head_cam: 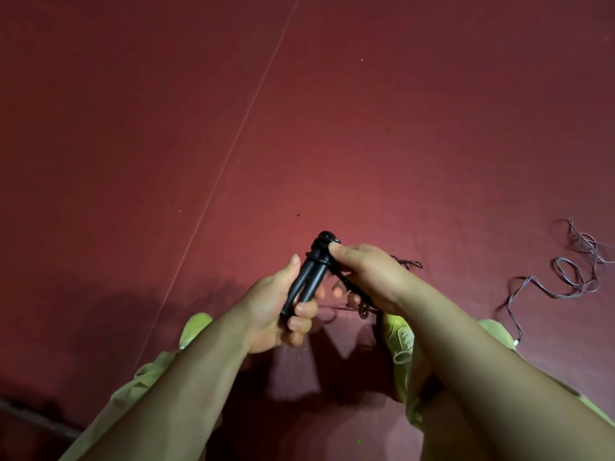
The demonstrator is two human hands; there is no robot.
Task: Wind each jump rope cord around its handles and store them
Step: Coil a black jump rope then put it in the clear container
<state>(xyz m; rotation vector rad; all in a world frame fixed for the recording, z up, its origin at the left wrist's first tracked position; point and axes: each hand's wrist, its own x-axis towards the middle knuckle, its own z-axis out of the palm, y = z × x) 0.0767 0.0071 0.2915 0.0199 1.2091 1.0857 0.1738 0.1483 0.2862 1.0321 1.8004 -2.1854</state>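
Two black jump rope handles (pixel 307 277) lie side by side in my left hand (pixel 279 311), which grips their lower ends. A few turns of black cord (pixel 320 257) circle the handles near their tops. My right hand (pixel 362 274) holds the cord, thumb pressed at the top of the handles, fingers curled below. Loose dark cord (pixel 407 262) trails behind and under the right hand. A second rope, thin and grey (pixel 572 274), lies tangled on the floor at the right.
The floor (pixel 332 128) is dark red with a thin pale line (pixel 233 148) running diagonally. My yellow-green shoes (pixel 401 337) and trouser legs (pixel 133 404) sit below the hands. A dark strip crosses the bottom left corner.
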